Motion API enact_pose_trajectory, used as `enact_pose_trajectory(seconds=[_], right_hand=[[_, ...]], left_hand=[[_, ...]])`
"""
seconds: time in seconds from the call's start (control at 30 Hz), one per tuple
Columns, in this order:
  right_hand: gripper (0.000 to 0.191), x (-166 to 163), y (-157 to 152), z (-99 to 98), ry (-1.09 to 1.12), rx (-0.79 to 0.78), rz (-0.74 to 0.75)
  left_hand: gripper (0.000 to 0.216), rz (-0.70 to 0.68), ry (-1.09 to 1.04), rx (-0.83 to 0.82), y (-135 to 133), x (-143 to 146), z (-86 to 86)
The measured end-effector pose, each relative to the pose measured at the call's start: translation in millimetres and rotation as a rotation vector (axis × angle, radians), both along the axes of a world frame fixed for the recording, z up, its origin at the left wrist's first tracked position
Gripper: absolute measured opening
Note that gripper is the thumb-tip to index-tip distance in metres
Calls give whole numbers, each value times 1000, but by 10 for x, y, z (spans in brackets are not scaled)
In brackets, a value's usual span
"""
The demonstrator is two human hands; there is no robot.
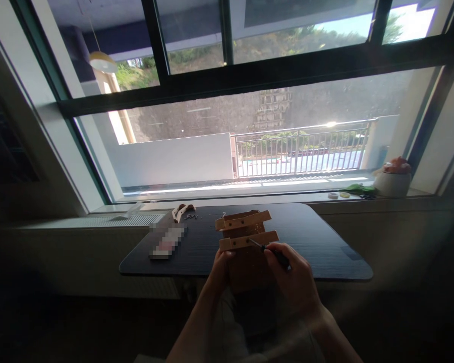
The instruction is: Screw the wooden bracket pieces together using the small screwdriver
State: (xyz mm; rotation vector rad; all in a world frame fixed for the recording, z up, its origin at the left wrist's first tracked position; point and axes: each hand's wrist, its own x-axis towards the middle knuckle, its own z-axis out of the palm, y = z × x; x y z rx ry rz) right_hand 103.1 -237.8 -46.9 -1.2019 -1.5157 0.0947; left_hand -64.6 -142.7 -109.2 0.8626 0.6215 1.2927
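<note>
A small wooden assembly (245, 247) with two pale cross bars stands at the near edge of a dark table (318, 242). My left hand (220, 269) grips its left side, fingers closed round the lower bar. My right hand (293, 275) is closed on a dark-handled screwdriver (272, 252), and the tip touches the lower bar near its middle.
On the table's far left lie loose wooden pieces (183, 210) with small screws (191, 216), and a blurred flat item (168, 242). A white pot (392, 179) and small things sit on the window sill at right. A large window fills the background.
</note>
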Motion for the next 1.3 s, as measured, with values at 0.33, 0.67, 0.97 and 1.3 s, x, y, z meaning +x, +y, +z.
enact_pose_trajectory(seconds=[0.33, 0.67, 0.97, 1.3], right_hand=[[14, -39, -96, 106, -57, -45, -59], [17, -3, -127, 315, -317, -126, -75], [21, 108, 118, 1043, -948, -276, 31], [13, 257, 53, 1151, -1176, -274, 181]], left_hand=[[43, -56, 58, 19, -42, 0, 5], [40, -46, 74, 34, -68, 18, 48], [40, -20, 146, 111, 52, 184, 95], [37, -3, 188, 212, 7, 207, 14]])
